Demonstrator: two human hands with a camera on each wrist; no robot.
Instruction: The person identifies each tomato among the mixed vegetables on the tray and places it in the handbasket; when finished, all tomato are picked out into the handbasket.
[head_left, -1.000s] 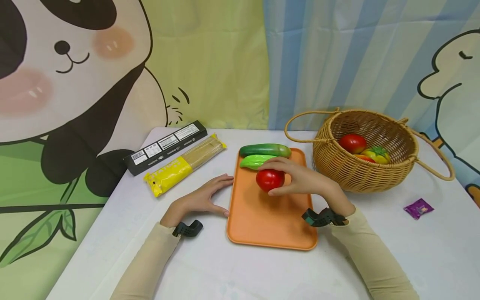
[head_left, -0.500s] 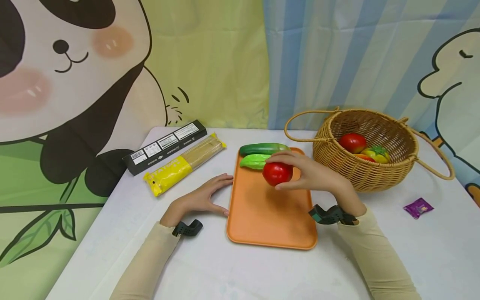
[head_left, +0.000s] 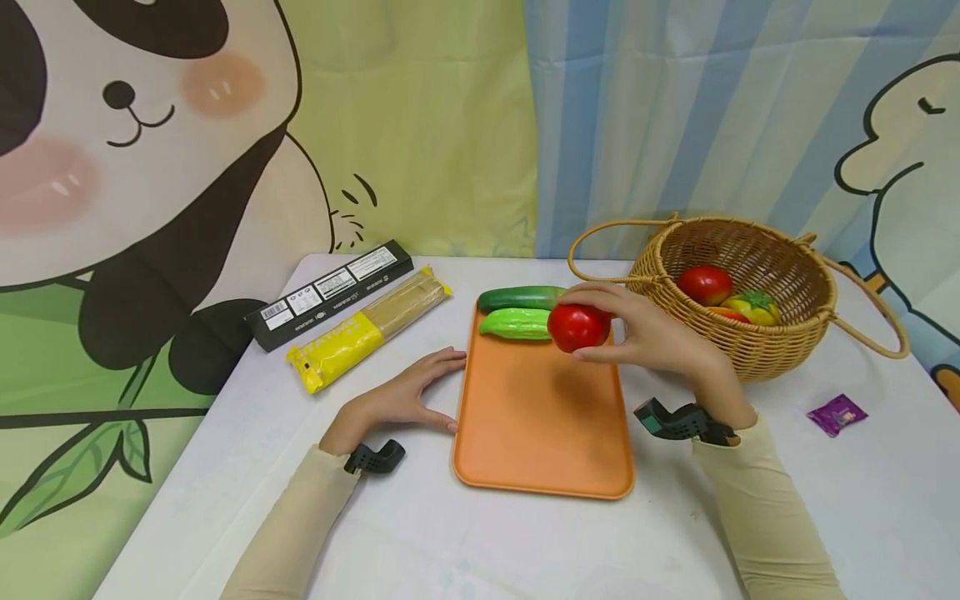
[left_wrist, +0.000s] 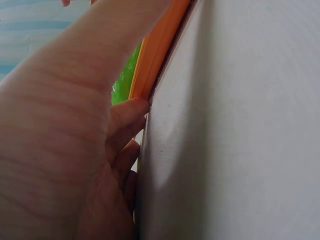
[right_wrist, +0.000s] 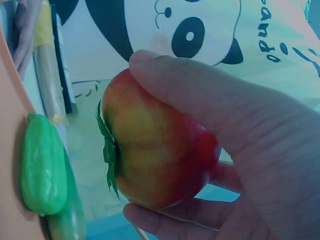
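My right hand [head_left: 652,332] grips a red tomato [head_left: 579,327] above the far right part of the orange tray [head_left: 540,433]. In the right wrist view the tomato [right_wrist: 157,145] shows green leaves and a yellowish patch at its stem end, with thumb and fingers round its sides. My left hand [head_left: 405,392] lies on the table with its fingers and thumb spread, fingertips right at the tray's left edge. On the tray's far end lie a dark green cucumber [head_left: 517,299] and, nearer, a bright green ridged vegetable [head_left: 516,324].
A wicker basket [head_left: 720,350] with raised handles stands at the back right, holding a red tomato [head_left: 705,286] and a yellow-green one [head_left: 756,308]. A yellow noodle packet [head_left: 345,346] and a black box [head_left: 330,292] lie back left. A small purple packet [head_left: 837,415] lies at right.
My right hand has lifted the tomato and carried it right and away from me, from over the tray's middle toward the basket. My left hand has stayed at the tray's edge.
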